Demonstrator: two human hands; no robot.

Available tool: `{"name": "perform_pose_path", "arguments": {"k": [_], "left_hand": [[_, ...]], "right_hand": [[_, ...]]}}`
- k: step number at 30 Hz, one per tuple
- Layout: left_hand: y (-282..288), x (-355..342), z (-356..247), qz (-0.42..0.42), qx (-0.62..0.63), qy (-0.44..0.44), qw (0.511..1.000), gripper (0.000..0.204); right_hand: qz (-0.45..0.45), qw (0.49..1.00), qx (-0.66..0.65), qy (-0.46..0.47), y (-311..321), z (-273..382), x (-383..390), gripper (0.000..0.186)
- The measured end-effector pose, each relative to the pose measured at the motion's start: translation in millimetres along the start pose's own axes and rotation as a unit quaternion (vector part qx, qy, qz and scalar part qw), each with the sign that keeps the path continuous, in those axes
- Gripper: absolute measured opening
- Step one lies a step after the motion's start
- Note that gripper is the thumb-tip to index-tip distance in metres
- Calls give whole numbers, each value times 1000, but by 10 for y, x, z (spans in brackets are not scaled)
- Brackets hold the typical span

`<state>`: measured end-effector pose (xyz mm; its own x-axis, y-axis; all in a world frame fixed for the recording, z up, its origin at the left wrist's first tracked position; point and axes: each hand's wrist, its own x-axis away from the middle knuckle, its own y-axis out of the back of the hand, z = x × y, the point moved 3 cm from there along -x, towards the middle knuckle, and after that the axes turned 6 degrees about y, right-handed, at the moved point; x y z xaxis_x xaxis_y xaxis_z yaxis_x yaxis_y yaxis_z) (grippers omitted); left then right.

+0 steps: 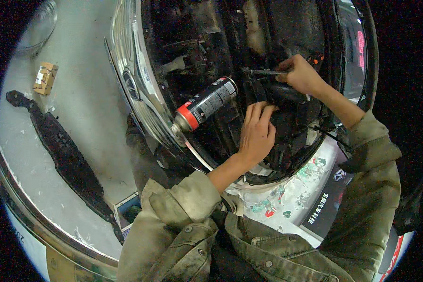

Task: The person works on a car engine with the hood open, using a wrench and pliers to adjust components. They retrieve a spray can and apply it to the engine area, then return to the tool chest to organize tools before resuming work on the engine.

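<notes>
Over the open engine bay (pixel 286 28) of a car, my right hand (pixel 300 77) is closed round the end of a slim metal tool, which looks like a ratchet wrench (pixel 265 72). The tool's far end reaches left onto the dark engine parts; what it meets there is too dark to make out. My left hand (pixel 257 130) lies nearer to me, palm down on black parts, its fingers slightly bent and nothing visible in them. Left of it, a black and red spray can (pixel 207 104) rests on its side, nozzle end toward the chrome grille (pixel 136 70).
A long black trim panel (pixel 66 150) lies at the left, near a small brown box (pixel 45 78). A clear round container (pixel 37 28) is at the far left. The windshield (pixel 352 51) is at the right, and a dark printed fender cover (pixel 326 207) hangs near my right sleeve.
</notes>
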<state>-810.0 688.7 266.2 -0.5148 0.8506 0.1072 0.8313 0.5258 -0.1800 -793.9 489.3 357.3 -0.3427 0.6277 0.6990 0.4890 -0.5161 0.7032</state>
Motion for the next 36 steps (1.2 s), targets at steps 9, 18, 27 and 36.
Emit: {"name": "perform_pose_path", "arguments": {"k": [9,18,27,36], "left_hand": [[293,271,43,28,-21,-9,999,21],[609,588,678,44,-114,-69,990,21],[599,815,1034,94,-99,-170,976,20],[692,869,1128,173,-83,-93,977,24]], "right_hand": [[-16,997,-69,7,19,-49,-12,31],[-155,919,241,270,-132,-113,194,36],[-91,993,42,57,-167,-138,191,24],[-93,973,129,169,31,83,128,29]]}}
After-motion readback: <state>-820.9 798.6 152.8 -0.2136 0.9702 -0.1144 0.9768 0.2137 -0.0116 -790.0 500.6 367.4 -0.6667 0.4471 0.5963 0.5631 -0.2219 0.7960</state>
